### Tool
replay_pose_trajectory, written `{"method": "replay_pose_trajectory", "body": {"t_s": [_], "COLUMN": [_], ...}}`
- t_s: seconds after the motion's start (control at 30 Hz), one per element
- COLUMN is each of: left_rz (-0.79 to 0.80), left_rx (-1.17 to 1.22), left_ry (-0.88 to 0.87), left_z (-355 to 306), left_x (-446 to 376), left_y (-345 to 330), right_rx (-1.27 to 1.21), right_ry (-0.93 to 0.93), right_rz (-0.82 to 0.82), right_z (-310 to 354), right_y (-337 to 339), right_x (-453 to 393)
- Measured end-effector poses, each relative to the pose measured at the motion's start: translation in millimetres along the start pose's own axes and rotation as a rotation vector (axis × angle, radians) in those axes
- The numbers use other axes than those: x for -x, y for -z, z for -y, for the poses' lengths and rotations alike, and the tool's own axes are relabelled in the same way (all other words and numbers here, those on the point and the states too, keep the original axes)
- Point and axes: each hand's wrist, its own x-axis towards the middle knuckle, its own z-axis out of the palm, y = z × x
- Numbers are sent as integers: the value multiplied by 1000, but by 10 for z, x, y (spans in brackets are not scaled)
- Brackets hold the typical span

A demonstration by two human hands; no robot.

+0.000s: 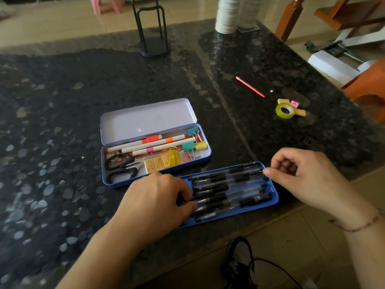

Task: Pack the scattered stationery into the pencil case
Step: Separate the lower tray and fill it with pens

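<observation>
Left hand (155,202): fingers curled onto the pens (229,189) at the tray's (275,200) left end.
Right hand (308,176): loosely curled, fingertip touching the tray's far corner, holding nothing.
Pencil case (145,119): open on the desk (62,101), just behind the tray.

Your left hand (154,202) covers the left end of the blue tray (276,198), so pen (229,185) tips under it can't be seen, nor whether fingertips pinch a pen. Right hand (308,176): curled fingers hide the palm; can't tell if anything's held. Both forearms cut off at frame btm/right. Label text on the yellow packet (174,157), just beyond left hand, too small to read. Far-edge white cylinder (228,14) cut off at top.
</observation>
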Motion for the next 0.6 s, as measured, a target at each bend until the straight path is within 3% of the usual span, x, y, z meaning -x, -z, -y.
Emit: {"method": "replay_pose_trajectory", "body": {"t_s": [0.13,0.6], "left_rz": [-3,-114], "left_rx": [8,-7], "left_ry": [-9,-8], "left_z": [-28,-80], "left_x": [-11,-34], "left_y": [-18,-52], "right_rx": [10,16], "right_ry": [-20,19], "right_rz": [139,152], "right_z": [-37,-24], "right_y": [1,27], "right_x": [15,42]}}
